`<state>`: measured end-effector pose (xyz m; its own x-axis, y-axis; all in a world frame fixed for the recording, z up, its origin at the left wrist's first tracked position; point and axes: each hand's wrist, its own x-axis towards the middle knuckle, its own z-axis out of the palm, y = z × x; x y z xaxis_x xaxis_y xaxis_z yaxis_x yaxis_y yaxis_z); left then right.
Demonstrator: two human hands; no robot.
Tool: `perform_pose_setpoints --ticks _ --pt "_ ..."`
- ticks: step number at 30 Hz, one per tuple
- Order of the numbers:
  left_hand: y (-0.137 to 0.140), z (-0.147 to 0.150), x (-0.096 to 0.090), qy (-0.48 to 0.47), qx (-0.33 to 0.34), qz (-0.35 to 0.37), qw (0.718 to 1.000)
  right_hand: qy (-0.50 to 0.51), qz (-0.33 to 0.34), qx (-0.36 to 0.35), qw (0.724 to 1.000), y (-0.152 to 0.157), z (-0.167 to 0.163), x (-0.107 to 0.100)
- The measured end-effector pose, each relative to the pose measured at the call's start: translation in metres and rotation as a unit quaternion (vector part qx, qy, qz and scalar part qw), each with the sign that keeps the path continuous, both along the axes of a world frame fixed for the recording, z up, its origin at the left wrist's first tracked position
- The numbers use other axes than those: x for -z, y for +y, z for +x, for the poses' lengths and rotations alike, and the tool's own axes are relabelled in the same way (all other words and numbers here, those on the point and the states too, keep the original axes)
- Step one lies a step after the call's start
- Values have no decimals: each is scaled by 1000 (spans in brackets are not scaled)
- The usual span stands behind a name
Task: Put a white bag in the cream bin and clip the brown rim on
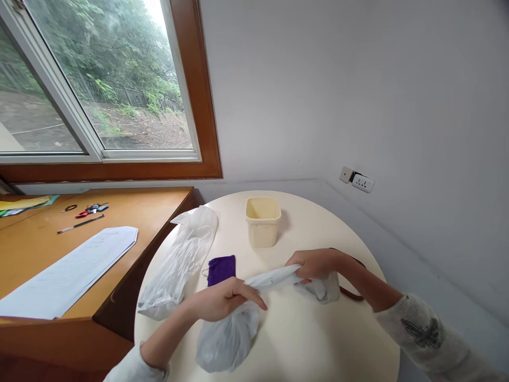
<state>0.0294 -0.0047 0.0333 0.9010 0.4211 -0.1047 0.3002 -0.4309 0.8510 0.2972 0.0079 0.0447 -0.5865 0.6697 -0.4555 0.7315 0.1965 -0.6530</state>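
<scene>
Pinching bag [274, 278] in left hand [222, 302] and right hand [317, 263]. Holding it stretched between both, over table [310, 350], nearer than tub [263, 234], with left just beside pouch [221, 268].

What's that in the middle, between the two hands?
In the head view, a bunched, narrow stretch of white plastic bag runs from the left hand to the right hand, with the table underneath.
</scene>
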Motion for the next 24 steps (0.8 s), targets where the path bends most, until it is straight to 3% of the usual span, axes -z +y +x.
perform_pose_setpoints --ticks 4,8,11,14,16,17,22,23,24 --pt "-5 0 -7 77 -82 134 985 10 -60 -4 998 -2 11 -10" --pt "-7 2 -7 107 -104 265 953 43 -70 -11 997 -7 15 -19" --pt "-7 7 -3 134 -154 323 924 104 -73 -22 992 -19 9 -21" --pt "-6 15 4 116 -232 345 902 212 -103 -14 972 -38 -11 -10" --pt "-5 20 8 80 -283 340 893 289 -161 -8 944 -54 -33 6" --pt "-5 23 10 58 -304 329 892 333 -220 -13 917 -62 -46 16" --pt "-7 36 11 -83 -340 214 912 543 -378 37 749 -86 -115 71" --pt "-9 38 11 -122 -328 194 917 557 -385 52 734 -86 -125 80" --pt "-10 40 13 -162 -311 176 920 560 -375 65 736 -84 -133 88"
